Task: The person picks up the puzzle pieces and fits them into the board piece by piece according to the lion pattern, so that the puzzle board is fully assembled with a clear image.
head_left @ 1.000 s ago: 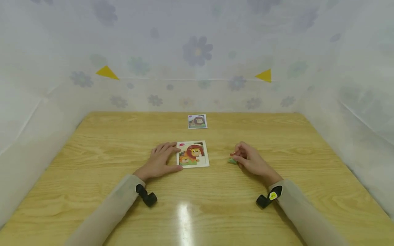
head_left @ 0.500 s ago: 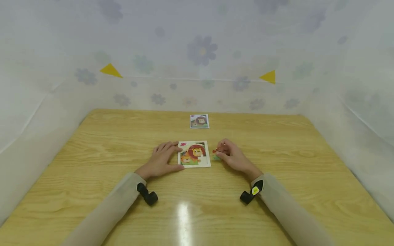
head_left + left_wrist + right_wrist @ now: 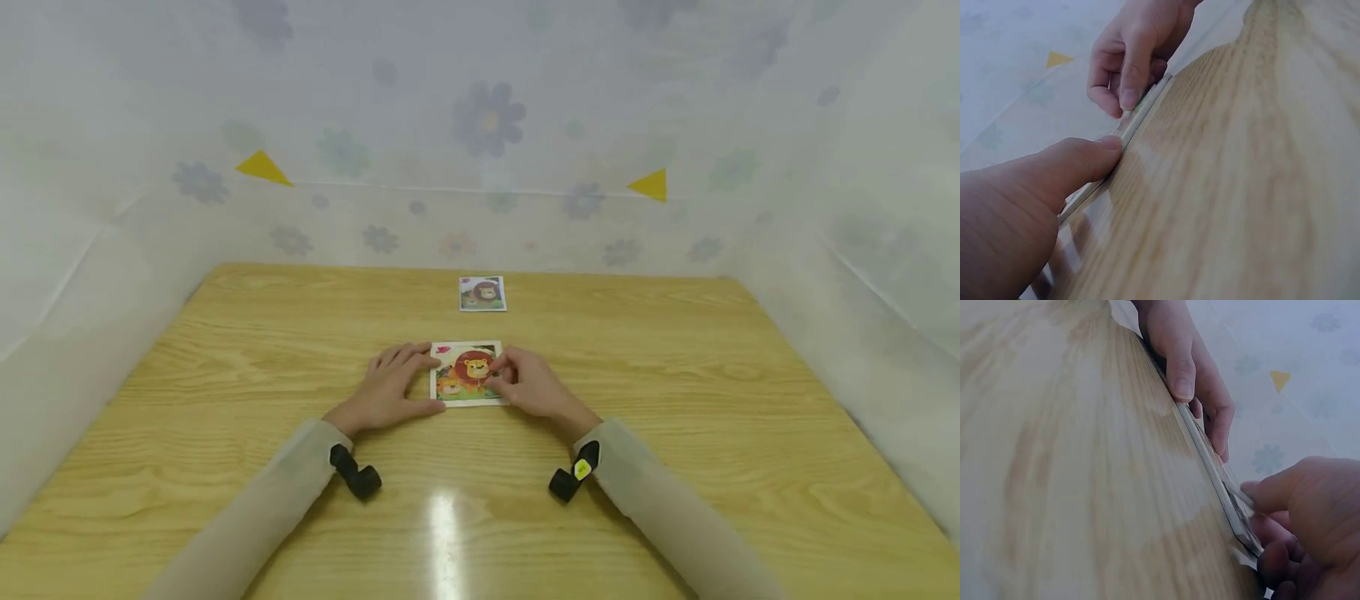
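A square lion jigsaw puzzle (image 3: 469, 403) with a white frame lies on the table in the head view. My left hand (image 3: 386, 390) rests at its left side, thumb on the lower left corner and straight fingers along the left edge. In the left wrist view that thumb presses the frame's near rim. Over the puzzle's lower right part, my right hand (image 3: 531, 385) pinches a puzzle piece between thumb and fingers. The right wrist view shows the puzzle piece (image 3: 1242, 495) tilted under the thumb, its edge raised above the board. My right fingers hide most of it.
Behind the puzzle lies a small picture card (image 3: 482, 294) with the same lion scene. The wooden table (image 3: 262, 333) ends at a white flowered curtain (image 3: 480, 225) bearing two yellow triangles.
My right hand has moved left with the puzzle piece, from the bare table right of the puzzle to over its lower right part. My left hand has stayed on the frame.
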`<state>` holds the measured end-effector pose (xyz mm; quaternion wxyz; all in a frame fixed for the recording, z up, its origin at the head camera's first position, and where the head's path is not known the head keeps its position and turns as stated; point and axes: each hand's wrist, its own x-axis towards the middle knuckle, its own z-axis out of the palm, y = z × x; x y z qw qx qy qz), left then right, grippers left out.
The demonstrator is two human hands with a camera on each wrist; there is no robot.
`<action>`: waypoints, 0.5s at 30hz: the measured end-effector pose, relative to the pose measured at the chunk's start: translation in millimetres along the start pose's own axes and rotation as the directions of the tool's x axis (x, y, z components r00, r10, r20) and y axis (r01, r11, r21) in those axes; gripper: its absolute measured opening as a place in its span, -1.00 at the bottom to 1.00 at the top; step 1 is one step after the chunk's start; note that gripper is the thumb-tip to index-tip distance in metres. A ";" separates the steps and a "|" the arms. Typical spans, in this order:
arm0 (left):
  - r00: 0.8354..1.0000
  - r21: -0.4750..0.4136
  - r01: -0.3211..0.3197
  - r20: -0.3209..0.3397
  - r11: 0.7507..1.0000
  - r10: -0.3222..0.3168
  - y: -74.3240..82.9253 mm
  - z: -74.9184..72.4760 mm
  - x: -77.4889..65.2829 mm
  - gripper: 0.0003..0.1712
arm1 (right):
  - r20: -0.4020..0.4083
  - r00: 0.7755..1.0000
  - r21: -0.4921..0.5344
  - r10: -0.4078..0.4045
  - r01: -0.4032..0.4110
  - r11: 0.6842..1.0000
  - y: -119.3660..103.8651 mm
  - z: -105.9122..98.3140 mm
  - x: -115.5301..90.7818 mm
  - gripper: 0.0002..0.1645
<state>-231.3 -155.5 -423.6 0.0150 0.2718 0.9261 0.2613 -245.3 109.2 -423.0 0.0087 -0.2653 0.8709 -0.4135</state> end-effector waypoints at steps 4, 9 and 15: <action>1.000 -0.005 -0.006 -0.004 1.000 0.006 0.0 -0.6 -0.2 -0.22 | -0.012 1.000 -0.083 -0.004 0.003 0.997 -4.2 1.6 1.6 -0.92; 1.000 -0.005 -0.006 -0.014 1.000 0.006 -0.7 -0.7 -0.3 -0.23 | -0.026 0.999 -0.083 -0.027 0.025 0.996 -2.8 3.1 1.5 -0.90; 1.000 -0.025 0.010 -0.023 1.000 -0.011 0.3 3.9 0.0 -0.11 | -0.060 0.998 0.062 0.034 -0.031 0.998 8.8 -0.3 -3.3 -0.93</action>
